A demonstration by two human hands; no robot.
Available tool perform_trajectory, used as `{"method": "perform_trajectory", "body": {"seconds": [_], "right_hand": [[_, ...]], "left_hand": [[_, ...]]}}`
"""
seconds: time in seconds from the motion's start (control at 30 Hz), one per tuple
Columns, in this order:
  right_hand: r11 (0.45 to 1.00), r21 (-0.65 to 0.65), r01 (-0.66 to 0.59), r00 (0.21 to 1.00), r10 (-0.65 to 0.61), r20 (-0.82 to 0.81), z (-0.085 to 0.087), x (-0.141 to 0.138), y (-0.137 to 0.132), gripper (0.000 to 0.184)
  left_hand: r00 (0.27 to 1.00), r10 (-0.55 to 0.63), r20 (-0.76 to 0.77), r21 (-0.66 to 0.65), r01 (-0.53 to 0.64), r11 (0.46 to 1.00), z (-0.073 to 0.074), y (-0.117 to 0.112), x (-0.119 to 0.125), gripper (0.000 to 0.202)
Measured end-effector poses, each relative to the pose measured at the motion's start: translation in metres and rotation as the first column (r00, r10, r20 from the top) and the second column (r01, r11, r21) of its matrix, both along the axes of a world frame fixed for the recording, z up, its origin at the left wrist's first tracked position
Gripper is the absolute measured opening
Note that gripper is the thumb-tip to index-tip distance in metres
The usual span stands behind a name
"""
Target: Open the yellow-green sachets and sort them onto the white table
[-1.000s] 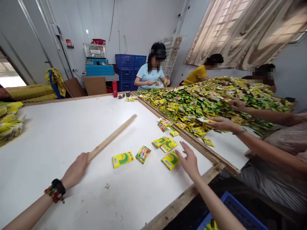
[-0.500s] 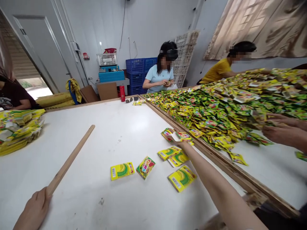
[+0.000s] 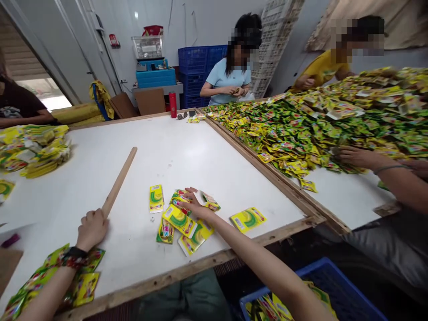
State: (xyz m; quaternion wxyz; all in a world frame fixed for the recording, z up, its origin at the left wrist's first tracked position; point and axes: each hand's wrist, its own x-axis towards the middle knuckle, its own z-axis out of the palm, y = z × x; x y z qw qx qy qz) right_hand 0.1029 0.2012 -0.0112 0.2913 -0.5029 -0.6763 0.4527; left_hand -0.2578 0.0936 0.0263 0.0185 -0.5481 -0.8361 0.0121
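Observation:
My left hand (image 3: 92, 229) is closed around the near end of a flat wooden stick (image 3: 120, 180), which slants away across the white table. A dark bracelet circles that wrist. My right hand (image 3: 196, 206) lies with fingers spread over a loose cluster of small yellow-and-green packets, touching a red-lettered one (image 3: 179, 198). Beside its fingers is a packet with a white flap (image 3: 209, 200). Overlapping yellow packets (image 3: 180, 219) lie below the hand. One yellow packet (image 3: 156, 198) is apart on the left, another (image 3: 248, 219) on the right.
Behind a wooden divider (image 3: 254, 160) is a large packet heap (image 3: 310, 129), with a co-worker's hand (image 3: 357, 157) at it. More packets (image 3: 43, 149) lie at left and under my left forearm (image 3: 85, 287). A blue crate (image 3: 337, 281) sits below the table edge. Other people sit around.
My right hand has moved left with several packets, which are now bunched together. My left hand still grips the stick. The view has shifted, showing the near table edge and the blue crate.

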Motion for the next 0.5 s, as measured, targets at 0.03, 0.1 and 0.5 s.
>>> {"method": "perform_trajectory", "body": {"seconds": [0.03, 0.1, 0.5], "right_hand": [[0.999, -0.003, -0.035, 0.999, 0.035, 0.01, 0.008, -0.01, -0.011, 0.031], [0.994, 0.008, -0.113, 0.993, 0.113, 0.021, 0.028, -0.024, -0.032, 0.027], [0.99, -0.093, -0.109, 0.911, 0.061, -0.409, 0.107, 0.003, -0.128, 0.056]], "left_hand": [[0.999, -0.037, -0.011, 0.072, 0.038, 0.997, 0.007, -0.007, 0.012, 0.052], [0.956, -0.293, -0.019, 0.253, 0.288, 0.923, 0.022, -0.022, 0.044, 0.061], [0.699, -0.514, 0.497, 0.532, 0.223, 0.817, 0.003, -0.072, 0.216, 0.069]]}}
